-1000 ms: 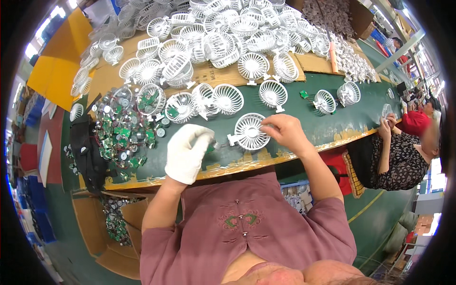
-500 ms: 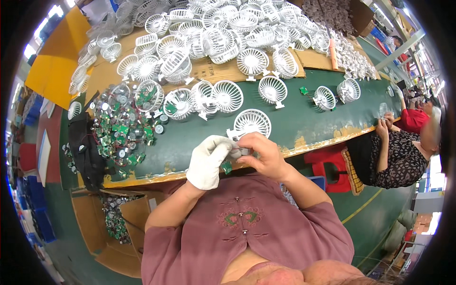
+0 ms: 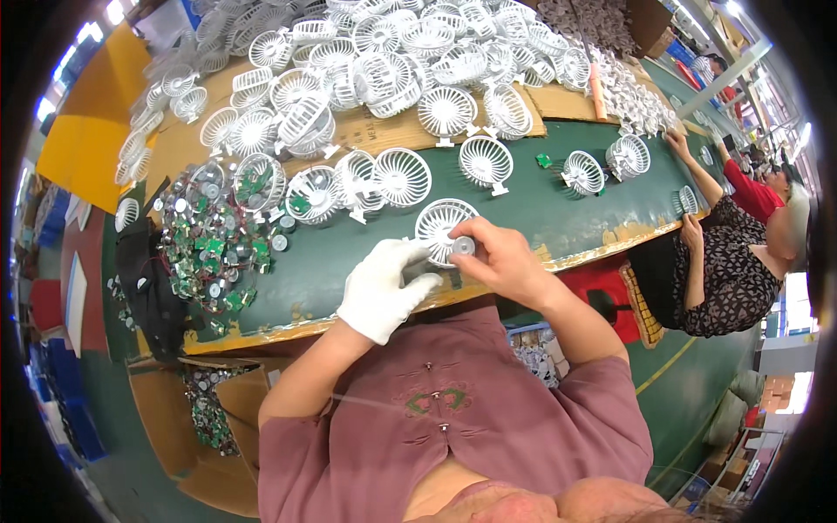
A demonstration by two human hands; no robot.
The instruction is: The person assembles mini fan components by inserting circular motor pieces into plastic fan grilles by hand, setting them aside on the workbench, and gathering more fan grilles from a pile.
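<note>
My right hand [image 3: 506, 261] is bare and pinches a small round grey motor [image 3: 463, 246] between thumb and fingers. The motor is over the near right part of a white fan cage [image 3: 443, 216] lying on the green table. My left hand [image 3: 384, 292], in a white glove, is at the cage's left edge. Its thumb stands apart from the fingers, with nothing visible between them; the fingertips meet or overlap the cage's rim, and I cannot tell whether they touch it.
Several white fan cages [image 3: 402, 177] lie beyond my hands, with a large pile on cardboard behind. A heap of motors with green circuit boards [image 3: 209, 248] is at the left. A co-worker [image 3: 737, 261] sits at the right. An open cardboard box [image 3: 209, 471] stands below the table.
My hands have moved apart. My right hand has carried the motor up and over the fan cage, and my left thumb has come away from the fingers. The view has shifted slightly.
</note>
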